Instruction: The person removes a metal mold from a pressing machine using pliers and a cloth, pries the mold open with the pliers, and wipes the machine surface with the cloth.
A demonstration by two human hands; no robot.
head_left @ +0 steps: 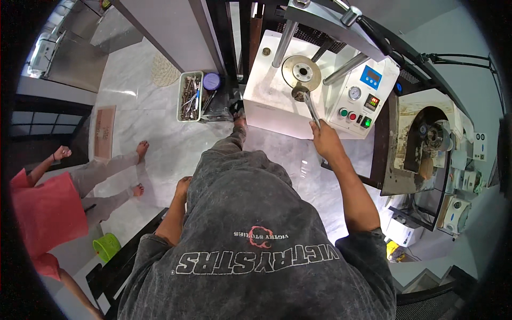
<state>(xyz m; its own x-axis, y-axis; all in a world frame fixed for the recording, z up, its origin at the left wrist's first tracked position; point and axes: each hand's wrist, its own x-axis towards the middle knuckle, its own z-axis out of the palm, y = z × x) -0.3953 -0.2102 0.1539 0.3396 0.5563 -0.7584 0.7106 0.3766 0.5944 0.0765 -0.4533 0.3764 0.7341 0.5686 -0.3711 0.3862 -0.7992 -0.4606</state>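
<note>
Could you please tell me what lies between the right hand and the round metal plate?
In the head view, a metal tool extends from the right hand toward the plate, with a small dark round piece at its far end.

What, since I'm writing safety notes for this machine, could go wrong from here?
The long metal tool in the right hand could slip at the small dark round piece by its tip. That hand might brush the red button close by. The tray of loose parts on the floor could be kicked.
</note>
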